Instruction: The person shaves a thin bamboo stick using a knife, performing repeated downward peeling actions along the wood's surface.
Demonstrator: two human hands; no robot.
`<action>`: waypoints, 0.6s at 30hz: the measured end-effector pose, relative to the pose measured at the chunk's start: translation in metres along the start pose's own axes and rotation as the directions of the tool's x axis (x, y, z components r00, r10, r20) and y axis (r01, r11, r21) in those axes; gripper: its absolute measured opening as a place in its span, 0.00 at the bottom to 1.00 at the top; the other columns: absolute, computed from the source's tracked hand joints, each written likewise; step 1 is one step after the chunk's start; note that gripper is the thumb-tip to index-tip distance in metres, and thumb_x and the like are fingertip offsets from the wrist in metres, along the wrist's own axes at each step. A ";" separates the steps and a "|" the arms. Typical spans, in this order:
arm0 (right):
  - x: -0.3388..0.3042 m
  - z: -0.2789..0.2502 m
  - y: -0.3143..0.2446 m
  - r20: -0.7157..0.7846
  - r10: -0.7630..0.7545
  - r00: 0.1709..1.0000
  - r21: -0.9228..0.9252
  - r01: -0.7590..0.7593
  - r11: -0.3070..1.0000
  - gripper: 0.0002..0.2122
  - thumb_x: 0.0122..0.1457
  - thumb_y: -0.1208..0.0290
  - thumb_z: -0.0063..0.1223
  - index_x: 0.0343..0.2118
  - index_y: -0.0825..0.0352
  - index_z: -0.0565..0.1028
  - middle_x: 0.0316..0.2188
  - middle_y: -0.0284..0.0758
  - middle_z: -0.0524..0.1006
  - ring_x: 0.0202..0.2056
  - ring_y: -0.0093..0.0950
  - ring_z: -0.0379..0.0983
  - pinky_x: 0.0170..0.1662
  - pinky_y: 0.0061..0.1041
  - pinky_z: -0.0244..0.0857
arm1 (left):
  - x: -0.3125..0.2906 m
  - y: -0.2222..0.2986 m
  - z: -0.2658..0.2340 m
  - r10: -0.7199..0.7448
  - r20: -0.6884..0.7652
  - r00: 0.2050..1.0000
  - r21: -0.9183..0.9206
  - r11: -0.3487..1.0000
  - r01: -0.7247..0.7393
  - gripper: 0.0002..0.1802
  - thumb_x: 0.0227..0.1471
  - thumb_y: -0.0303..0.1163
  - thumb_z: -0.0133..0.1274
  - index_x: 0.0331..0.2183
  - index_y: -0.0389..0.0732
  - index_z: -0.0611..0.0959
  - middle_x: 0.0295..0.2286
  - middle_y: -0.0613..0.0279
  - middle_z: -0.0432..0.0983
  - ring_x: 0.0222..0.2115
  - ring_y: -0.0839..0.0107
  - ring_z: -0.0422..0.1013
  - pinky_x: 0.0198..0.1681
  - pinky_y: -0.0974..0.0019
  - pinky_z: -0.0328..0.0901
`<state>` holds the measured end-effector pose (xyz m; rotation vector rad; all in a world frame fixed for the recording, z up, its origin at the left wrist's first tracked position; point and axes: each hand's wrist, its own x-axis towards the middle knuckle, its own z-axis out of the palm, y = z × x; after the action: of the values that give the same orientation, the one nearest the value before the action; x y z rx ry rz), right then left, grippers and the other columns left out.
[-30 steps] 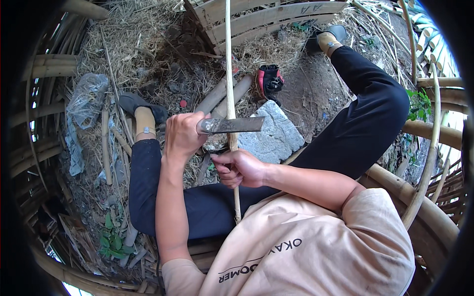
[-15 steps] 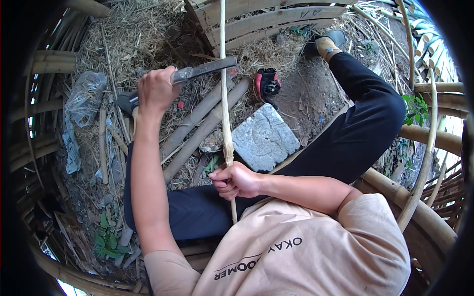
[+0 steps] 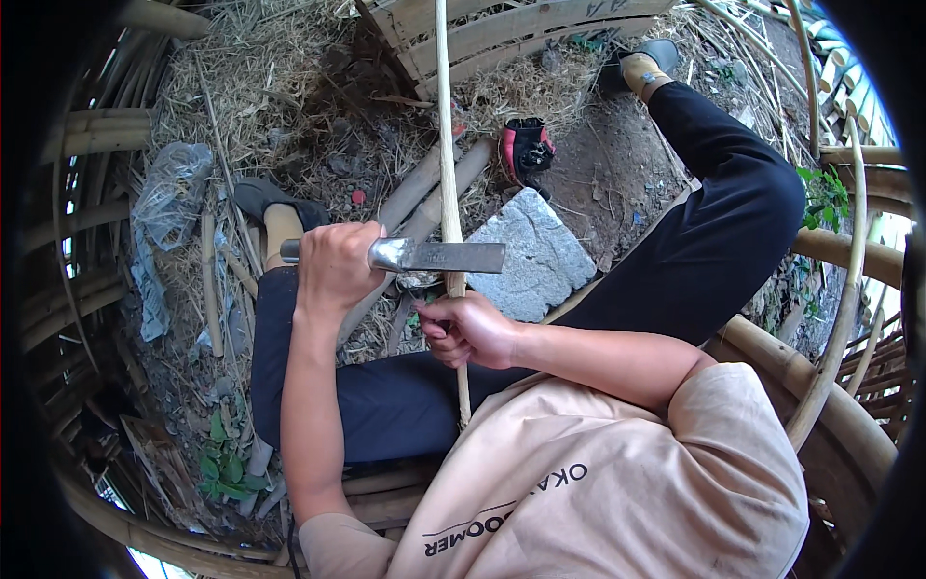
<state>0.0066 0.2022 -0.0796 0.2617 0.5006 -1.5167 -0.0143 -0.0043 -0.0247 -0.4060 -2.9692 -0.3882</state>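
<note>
My left hand (image 3: 338,265) is wrapped around the handle of a square-ended knife (image 3: 453,257). A shiny metal collar joins the handle to its flat, dark blade. The blade lies across a long pale wooden stick (image 3: 447,145), just beyond my other hand. My right hand (image 3: 479,330) is closed around the stick near its lower end, with the thumb toward the left. The stick runs from my shirt front, over my lap, away toward the far edge. Its surface looks rough and fibrous close to the blade. The cutting edge's exact contact with the wood cannot be made out.
A rough grey stone block (image 3: 531,253) sits right of the stick. Beyond it lies a red and black glove-like item (image 3: 526,150). Bamboo poles (image 3: 410,198) rest on straw-strewn ground. A wooden slatted crate (image 3: 521,34) stands ahead; a clear plastic bag (image 3: 176,193) lies left.
My left hand has drawn the knife down toward me along the stick, and the blade now lies more level. My right hand keeps its hold on the stick. The view has shifted slightly.
</note>
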 end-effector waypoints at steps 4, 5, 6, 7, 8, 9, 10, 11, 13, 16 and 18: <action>-0.001 -0.001 0.004 0.001 -0.020 1.000 0.026 0.020 0.999 0.20 0.69 0.62 0.43 0.18 0.60 0.61 0.12 0.24 0.52 0.13 0.18 0.43 0.18 0.23 0.36 | 0.006 -0.007 0.005 0.032 -0.021 0.999 0.021 0.999 -0.032 0.14 0.48 0.32 0.57 0.18 0.40 0.73 0.17 0.54 0.73 0.21 0.52 0.73 0.24 0.53 0.65; -0.003 0.001 0.006 -0.031 -0.011 0.999 0.011 0.012 1.000 0.19 0.69 0.63 0.43 0.18 0.60 0.61 0.12 0.24 0.53 0.13 0.18 0.43 0.18 0.23 0.36 | 0.011 -0.009 0.007 0.043 -0.028 0.999 0.026 0.999 -0.043 0.13 0.48 0.32 0.57 0.18 0.40 0.73 0.17 0.54 0.73 0.21 0.52 0.73 0.24 0.54 0.65; -0.004 0.007 0.008 -0.060 0.000 0.998 -0.006 0.000 1.000 0.19 0.69 0.64 0.42 0.18 0.60 0.61 0.12 0.24 0.53 0.13 0.18 0.44 0.18 0.24 0.36 | 0.014 -0.015 0.007 0.043 -0.036 0.998 0.050 0.998 -0.041 0.14 0.48 0.33 0.57 0.18 0.40 0.73 0.17 0.54 0.73 0.21 0.52 0.73 0.24 0.53 0.65; -0.002 0.007 0.011 -0.063 0.009 0.998 0.002 -0.008 1.000 0.19 0.69 0.65 0.43 0.18 0.61 0.61 0.11 0.24 0.53 0.12 0.18 0.44 0.18 0.24 0.36 | 0.018 -0.023 0.008 0.043 -0.044 0.998 0.073 0.997 -0.040 0.14 0.49 0.33 0.56 0.18 0.40 0.73 0.17 0.54 0.73 0.21 0.52 0.74 0.24 0.53 0.65; -0.003 0.007 0.009 -0.072 0.004 0.997 0.002 -0.004 1.000 0.19 0.69 0.65 0.43 0.18 0.61 0.61 0.12 0.24 0.53 0.13 0.18 0.44 0.18 0.24 0.35 | 0.021 -0.029 0.008 0.042 -0.051 0.998 0.097 0.995 -0.037 0.14 0.49 0.33 0.56 0.18 0.40 0.73 0.17 0.53 0.73 0.21 0.52 0.74 0.24 0.53 0.65; -0.004 0.007 0.006 -0.083 -0.006 0.996 0.004 0.007 1.000 0.19 0.69 0.66 0.43 0.18 0.61 0.61 0.12 0.24 0.53 0.13 0.18 0.44 0.18 0.24 0.35 | 0.026 -0.032 0.010 0.064 -0.058 0.996 0.090 0.994 -0.059 0.13 0.48 0.34 0.56 0.18 0.41 0.73 0.17 0.53 0.74 0.20 0.53 0.74 0.24 0.53 0.65; -0.005 0.007 0.004 -0.094 -0.015 0.995 0.006 0.016 1.000 0.19 0.69 0.66 0.43 0.18 0.61 0.61 0.12 0.24 0.53 0.13 0.18 0.44 0.18 0.24 0.35 | 0.029 -0.033 0.013 0.061 -0.073 0.995 0.105 0.993 -0.054 0.13 0.49 0.35 0.56 0.18 0.41 0.74 0.18 0.53 0.74 0.21 0.52 0.74 0.24 0.53 0.66; -0.004 0.005 0.002 -0.086 -0.019 0.996 0.010 0.020 1.000 0.19 0.69 0.66 0.43 0.18 0.60 0.61 0.12 0.24 0.53 0.13 0.18 0.44 0.18 0.24 0.36 | 0.032 -0.034 0.014 0.057 -0.088 0.994 0.121 0.992 -0.046 0.13 0.49 0.35 0.56 0.19 0.41 0.74 0.18 0.52 0.74 0.21 0.52 0.74 0.24 0.52 0.66; -0.007 0.008 0.003 -0.116 -0.016 0.993 0.013 0.018 1.000 0.19 0.69 0.65 0.43 0.18 0.60 0.61 0.12 0.23 0.52 0.13 0.18 0.44 0.18 0.24 0.36 | 0.037 -0.038 0.014 -0.039 -0.118 0.992 0.166 0.984 0.058 0.14 0.51 0.37 0.55 0.19 0.41 0.74 0.18 0.52 0.75 0.21 0.52 0.75 0.24 0.52 0.66; -0.008 0.011 0.015 -0.058 0.051 0.997 -0.038 -0.053 0.998 0.19 0.69 0.65 0.43 0.18 0.60 0.60 0.12 0.23 0.52 0.13 0.18 0.44 0.18 0.24 0.37 | 0.051 -0.063 -0.010 -0.255 -0.190 0.948 0.246 0.922 0.298 0.17 0.56 0.41 0.53 0.20 0.41 0.76 0.18 0.52 0.76 0.21 0.51 0.76 0.23 0.53 0.66; -0.009 0.014 0.013 -0.055 0.044 0.997 -0.048 -0.047 0.998 0.19 0.69 0.65 0.43 0.18 0.60 0.61 0.12 0.23 0.52 0.13 0.18 0.43 0.18 0.24 0.38 | 0.042 -0.078 -0.036 -0.103 -0.245 0.964 0.346 0.920 0.186 0.14 0.55 0.36 0.54 0.21 0.41 0.77 0.17 0.53 0.77 0.18 0.56 0.76 0.22 0.56 0.67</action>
<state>0.0221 0.2048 -0.0652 0.2745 0.5712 -1.4542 -0.0731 -0.0760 -0.0022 -0.0908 -2.7692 0.1087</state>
